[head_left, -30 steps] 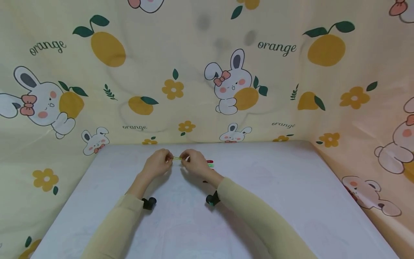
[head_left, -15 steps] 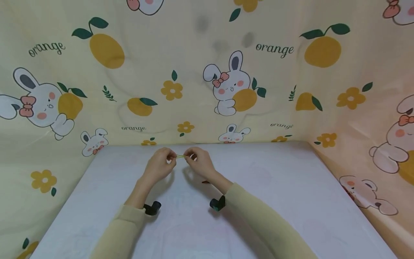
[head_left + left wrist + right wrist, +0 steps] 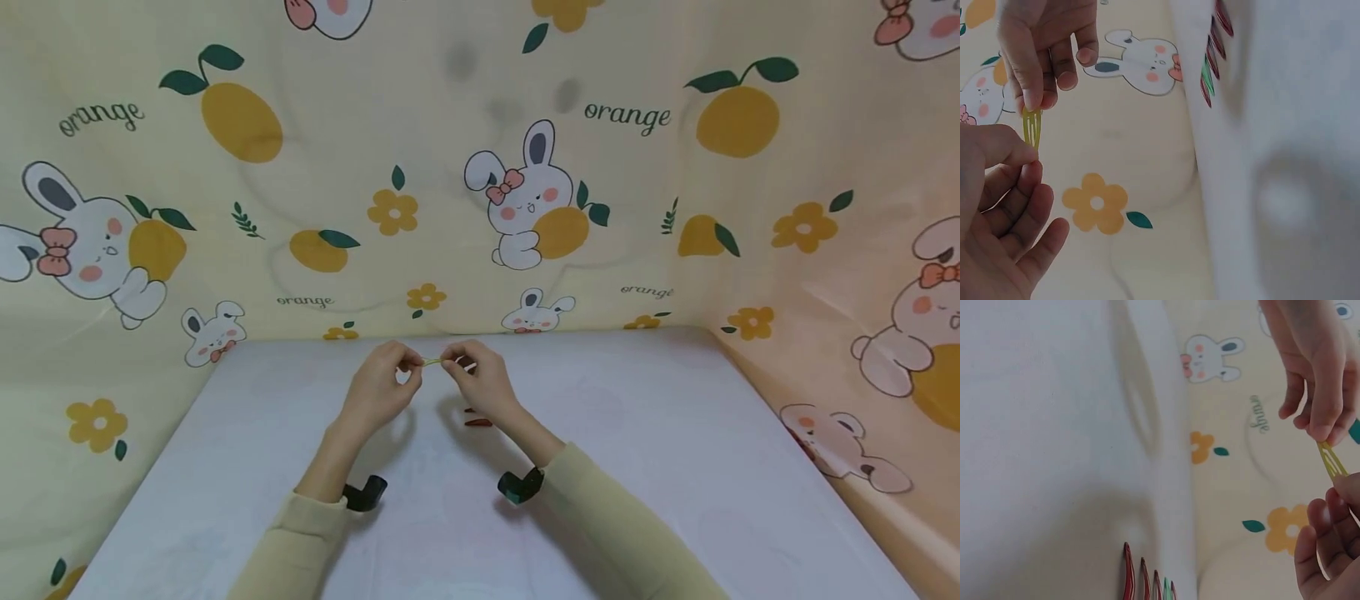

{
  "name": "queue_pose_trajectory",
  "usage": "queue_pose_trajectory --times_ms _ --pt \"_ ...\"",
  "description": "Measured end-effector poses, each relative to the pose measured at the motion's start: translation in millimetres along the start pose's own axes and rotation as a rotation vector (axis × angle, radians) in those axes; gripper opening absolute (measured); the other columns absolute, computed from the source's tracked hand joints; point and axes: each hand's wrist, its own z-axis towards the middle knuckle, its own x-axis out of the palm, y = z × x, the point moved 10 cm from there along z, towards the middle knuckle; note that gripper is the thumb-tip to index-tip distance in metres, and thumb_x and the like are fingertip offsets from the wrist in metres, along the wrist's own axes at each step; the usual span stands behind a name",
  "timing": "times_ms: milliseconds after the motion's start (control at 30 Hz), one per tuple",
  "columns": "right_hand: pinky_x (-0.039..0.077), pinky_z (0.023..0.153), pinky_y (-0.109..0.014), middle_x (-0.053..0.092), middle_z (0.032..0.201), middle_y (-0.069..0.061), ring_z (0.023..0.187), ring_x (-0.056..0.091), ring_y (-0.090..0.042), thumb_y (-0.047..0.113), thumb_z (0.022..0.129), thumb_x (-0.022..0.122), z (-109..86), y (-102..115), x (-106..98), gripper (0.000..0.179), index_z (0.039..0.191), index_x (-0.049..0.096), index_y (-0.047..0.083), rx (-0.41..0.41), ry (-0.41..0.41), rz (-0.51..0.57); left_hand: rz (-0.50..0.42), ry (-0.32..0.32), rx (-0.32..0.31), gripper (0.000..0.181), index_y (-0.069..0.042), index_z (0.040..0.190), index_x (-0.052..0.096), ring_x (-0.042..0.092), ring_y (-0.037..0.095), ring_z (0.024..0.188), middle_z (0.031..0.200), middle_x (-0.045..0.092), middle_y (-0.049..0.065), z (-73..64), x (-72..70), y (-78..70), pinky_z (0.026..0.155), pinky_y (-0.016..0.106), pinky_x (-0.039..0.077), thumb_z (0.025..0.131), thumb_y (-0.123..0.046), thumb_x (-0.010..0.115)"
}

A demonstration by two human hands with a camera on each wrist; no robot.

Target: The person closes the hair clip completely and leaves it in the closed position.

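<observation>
A yellow snap hair clip point(image 3: 431, 362) is held up off the table between both hands. My left hand point(image 3: 378, 390) pinches one end of it between thumb and finger, and my right hand point(image 3: 486, 385) pinches the other end. In the left wrist view the slotted body of the yellow hair clip point(image 3: 1032, 128) shows between the two thumbs. The right wrist view shows the same yellow hair clip point(image 3: 1331, 460) at its right side, with the other fingers of both hands loosely bent. My right hand hides part of the table behind it in the head view.
On the white table point(image 3: 637, 467) lies a row of more hair clips, several red point(image 3: 1129, 575) and one green point(image 3: 1207, 76). Two red clips point(image 3: 477, 422) show beside my right wrist in the head view. A patterned cloth point(image 3: 337, 167) hangs behind the table.
Both hands have shifted a little to the right with the yellow hair clip between them. The red and green clips seen past my right hand are now hidden; red ones left of the wrist show.
</observation>
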Motion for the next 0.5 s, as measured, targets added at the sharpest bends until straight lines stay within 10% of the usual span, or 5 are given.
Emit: queue_pose_trajectory --times_ms 500 --pt "0.055 0.080 -0.033 0.073 0.100 -0.004 0.091 0.067 -0.020 0.010 0.099 0.071 -27.5 -8 -24 0.006 0.105 0.073 0.010 0.079 -0.049 0.081 -0.038 -0.118 0.054 0.028 -0.004 0.115 0.071 0.062 0.028 0.108 0.113 0.067 0.009 -9.8 6.0 -27.2 0.089 0.045 0.056 0.089 -0.007 0.081"
